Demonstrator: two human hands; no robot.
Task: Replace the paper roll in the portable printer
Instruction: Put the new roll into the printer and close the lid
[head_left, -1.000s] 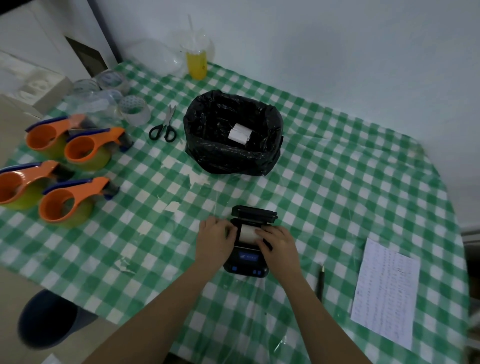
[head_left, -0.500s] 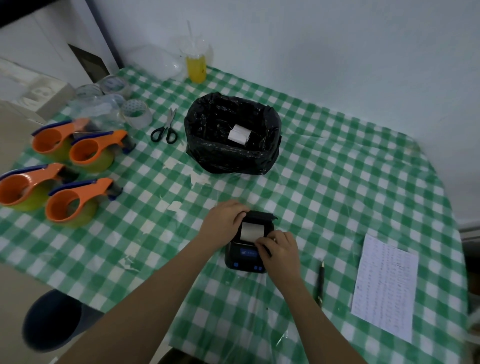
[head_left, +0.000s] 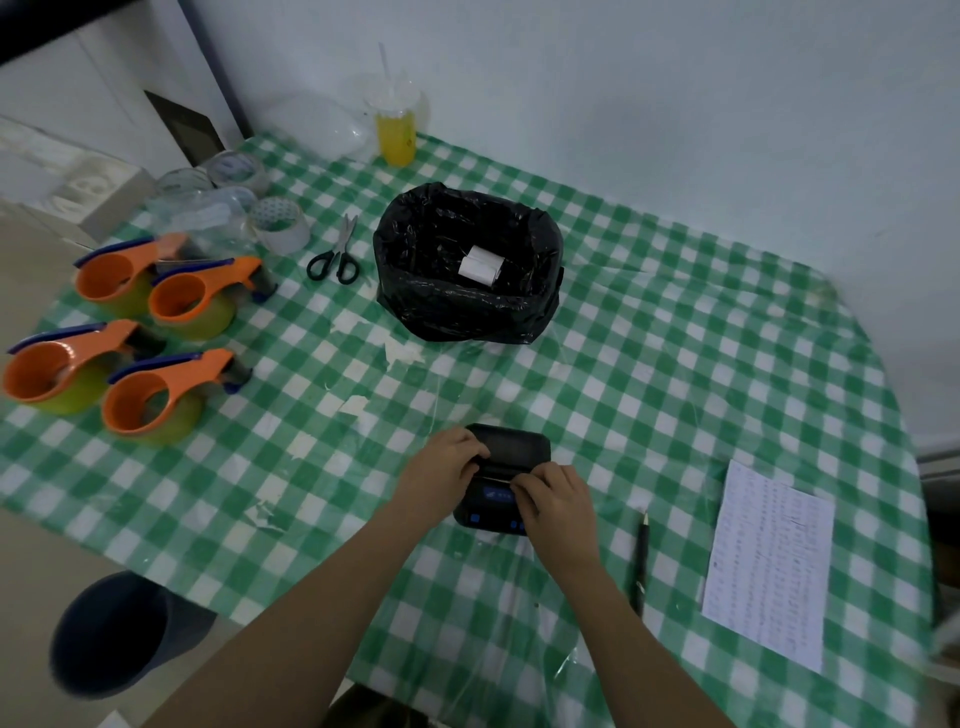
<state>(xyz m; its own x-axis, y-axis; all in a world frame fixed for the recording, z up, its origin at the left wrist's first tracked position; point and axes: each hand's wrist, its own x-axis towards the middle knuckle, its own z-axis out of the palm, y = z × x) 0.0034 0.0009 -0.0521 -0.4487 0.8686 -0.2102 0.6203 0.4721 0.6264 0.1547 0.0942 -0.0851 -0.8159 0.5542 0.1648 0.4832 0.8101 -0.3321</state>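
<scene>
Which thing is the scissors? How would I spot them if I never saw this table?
Start at the black bin bag in the middle of the green checked table. Just left of it, past its rim, lie the scissors, flat on the cloth. They are the only thing with two black finger loops and thin silver blades, unlike the round tape rolls beside them.

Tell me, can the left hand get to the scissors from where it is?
Probably yes. The left hand is on the printer; the scissors lie farther back and left, with only bare tablecloth between.
</scene>
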